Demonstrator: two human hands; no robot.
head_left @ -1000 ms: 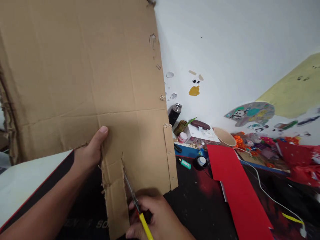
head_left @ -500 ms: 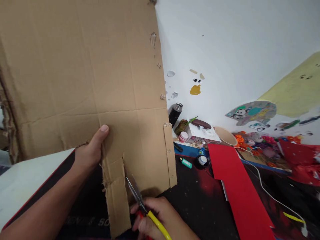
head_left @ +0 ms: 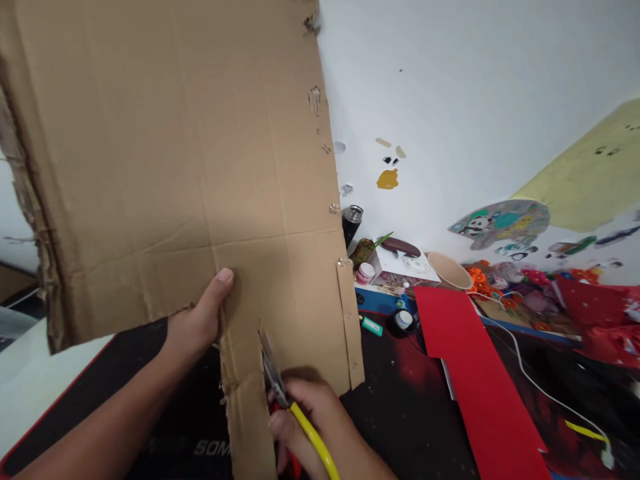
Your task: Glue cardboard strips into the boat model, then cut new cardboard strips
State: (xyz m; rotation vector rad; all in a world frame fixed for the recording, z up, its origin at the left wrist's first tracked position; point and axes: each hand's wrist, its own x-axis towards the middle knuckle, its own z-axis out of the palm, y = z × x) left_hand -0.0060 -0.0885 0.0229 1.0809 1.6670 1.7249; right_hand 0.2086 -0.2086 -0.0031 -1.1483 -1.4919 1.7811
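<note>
A large brown cardboard sheet stands tilted up in front of me, with a ragged left edge and staples along its right edge. My left hand grips its lower edge, thumb on the near face and fingers hidden behind. My right hand is closed around scissors with one yellow and one red handle. Their blades lie in a slit running up from the bottom edge. Left of that slit a narrow cardboard strip hangs down, still joined to the sheet at its top.
Red card lies on the black desk mat at right, beside a white cable. Farther back are a teal lighter, a small round jar, a black flask, a white box and a beige bowl.
The cardboard has shifted right and slightly down, my left hand moving with it. The scissors have moved farther up into the slit, and their blades have closed together.
</note>
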